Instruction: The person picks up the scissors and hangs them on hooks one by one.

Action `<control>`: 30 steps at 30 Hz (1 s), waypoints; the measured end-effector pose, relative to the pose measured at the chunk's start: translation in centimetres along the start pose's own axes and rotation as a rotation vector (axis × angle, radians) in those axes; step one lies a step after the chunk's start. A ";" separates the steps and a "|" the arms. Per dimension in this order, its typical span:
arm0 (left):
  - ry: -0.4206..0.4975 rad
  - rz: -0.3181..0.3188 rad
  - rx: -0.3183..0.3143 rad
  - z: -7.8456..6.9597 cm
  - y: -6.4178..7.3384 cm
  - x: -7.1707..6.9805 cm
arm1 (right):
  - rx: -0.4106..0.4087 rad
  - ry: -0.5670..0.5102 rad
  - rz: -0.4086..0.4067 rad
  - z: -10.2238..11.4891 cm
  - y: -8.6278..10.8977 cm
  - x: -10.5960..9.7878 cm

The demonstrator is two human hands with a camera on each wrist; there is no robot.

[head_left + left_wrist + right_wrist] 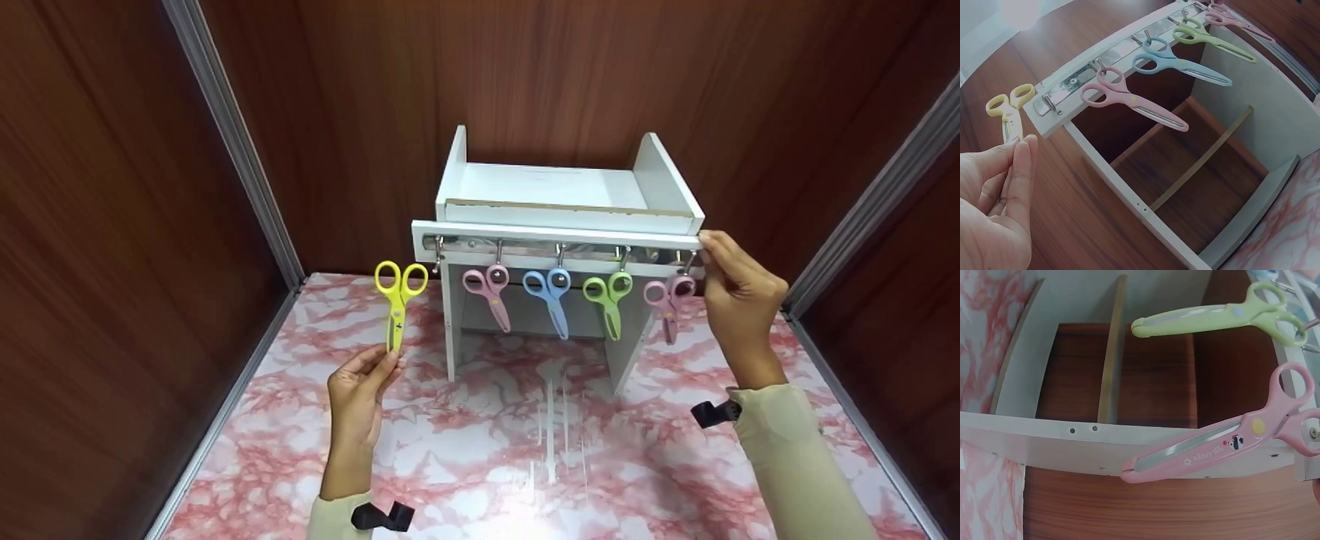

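My left hand [362, 394] pinches the blade end of a pair of yellow scissors [397, 307], handles up, just left of the white hook rail [525, 234]. The leftmost hook [1051, 105] on the rail is bare. From the other hooks hang pink scissors [1134, 101], blue scissors [1182, 64], green scissors [611, 300] and, at the right end, a second pink pair [1224, 444] with a small printed figure. With thumb and fingers my right hand [742, 281] grips the rail's right end; only a sliver of it shows in the right wrist view.
Behind the rail stands a small white shelf unit [551, 184] with raised sides. It rests on a pink-and-white marbled surface [450, 465]. Dark wood panels [555, 75] enclose the space at the back and both sides, with metal strips [232, 142] along the corners.
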State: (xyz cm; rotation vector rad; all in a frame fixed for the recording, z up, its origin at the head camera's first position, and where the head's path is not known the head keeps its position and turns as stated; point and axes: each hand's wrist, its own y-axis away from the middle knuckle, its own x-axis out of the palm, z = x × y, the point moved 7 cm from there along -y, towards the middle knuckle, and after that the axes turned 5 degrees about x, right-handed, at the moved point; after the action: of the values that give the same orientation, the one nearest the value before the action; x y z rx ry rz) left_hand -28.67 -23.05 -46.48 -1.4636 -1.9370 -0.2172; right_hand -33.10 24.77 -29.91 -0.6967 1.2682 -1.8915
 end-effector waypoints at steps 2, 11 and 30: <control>-0.004 0.005 -0.001 0.0 0.0 0.1 | 0.000 -0.002 0.000 0.0 0.0 0.0; -0.013 0.000 -0.005 0.3 0.1 0.4 | -0.002 0.003 0.009 -0.1 0.0 0.2; 0.017 -0.013 -0.001 0.4 0.0 0.5 | 0.005 -0.006 0.011 -0.3 0.2 0.0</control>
State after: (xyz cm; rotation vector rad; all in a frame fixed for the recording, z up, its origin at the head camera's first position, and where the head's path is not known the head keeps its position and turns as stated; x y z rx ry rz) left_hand -28.94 -22.44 -46.48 -1.4453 -1.9336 -0.2360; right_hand -33.31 24.88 -30.17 -0.6912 1.2607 -1.8816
